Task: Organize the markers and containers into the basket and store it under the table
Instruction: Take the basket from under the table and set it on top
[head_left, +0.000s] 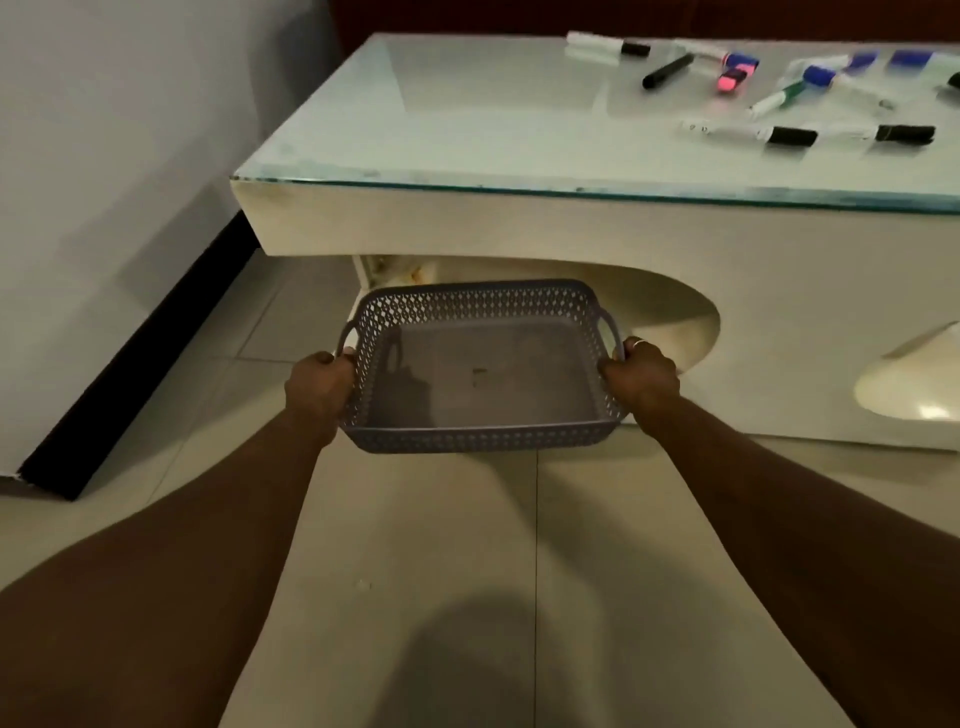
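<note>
A grey perforated basket (480, 439) with nothing in it is held above the floor, in front of the opening under the table. My left hand (319, 387) grips its left handle and my right hand (641, 376) grips its right handle. Several markers lie scattered on the glass tabletop at the far right: a black marker (667, 71), a pink highlighter (730, 80), a green-capped marker (776, 98), blue-capped markers (818, 75) and white markers with black caps (789, 136). No containers are visible.
The white table (519, 218) with a glass top has a curved opening (665, 306) beneath it. A white wall with a black skirting (135, 364) runs along the left. Beige floor tiles (467, 545) lie below the basket.
</note>
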